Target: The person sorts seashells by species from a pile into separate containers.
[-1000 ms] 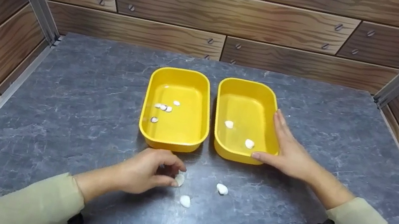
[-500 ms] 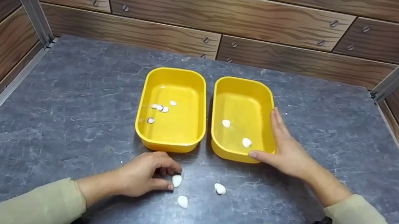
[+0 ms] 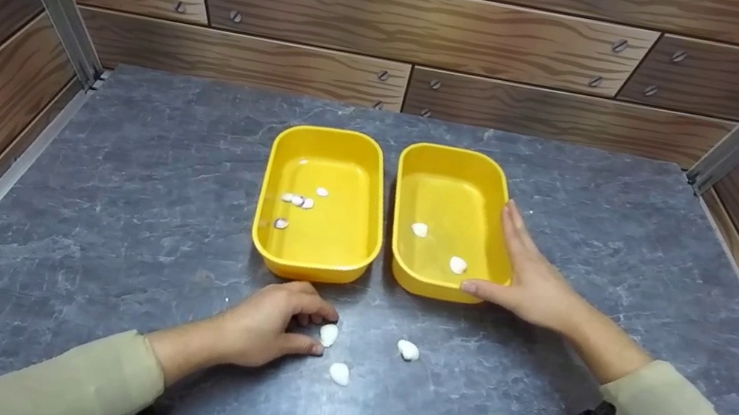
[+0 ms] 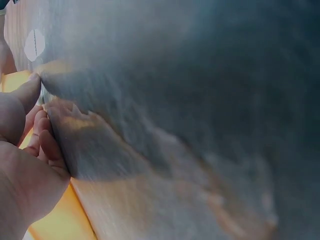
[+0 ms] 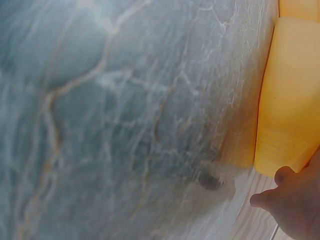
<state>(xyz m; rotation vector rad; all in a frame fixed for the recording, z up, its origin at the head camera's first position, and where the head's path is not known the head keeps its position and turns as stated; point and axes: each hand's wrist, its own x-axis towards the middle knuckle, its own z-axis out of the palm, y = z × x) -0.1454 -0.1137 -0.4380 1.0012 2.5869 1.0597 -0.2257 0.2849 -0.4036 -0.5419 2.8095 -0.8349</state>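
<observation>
In the head view my left hand [image 3: 269,323] rests low over the table with fingers curled. Its thumb and index finger pinch a small white seashell [image 3: 328,335] at the edges, just in front of the left yellow tray [image 3: 311,271]. Two more white seashells lie close by, one below it [image 3: 339,374] and one further right [image 3: 408,350]. My right hand [image 3: 538,287] spans the near right corner of the right yellow tray [image 3: 435,289], straight fingers along its outer side, thumb on the front rim. The left wrist view shows the left thumb and curled fingers [image 4: 32,145].
Several small shells, some with dark marks, lie in the left tray, and two larger white shells [image 3: 457,265] in the right one. The trays stand side by side on a dark marbled tabletop [image 3: 181,151]. Wood-patterned walls [image 3: 417,26] enclose the back and sides.
The seashell at my left fingertips was blurred a second ago and now stands still there. The head view has shifted slightly; the right hand keeps its place on the tray.
</observation>
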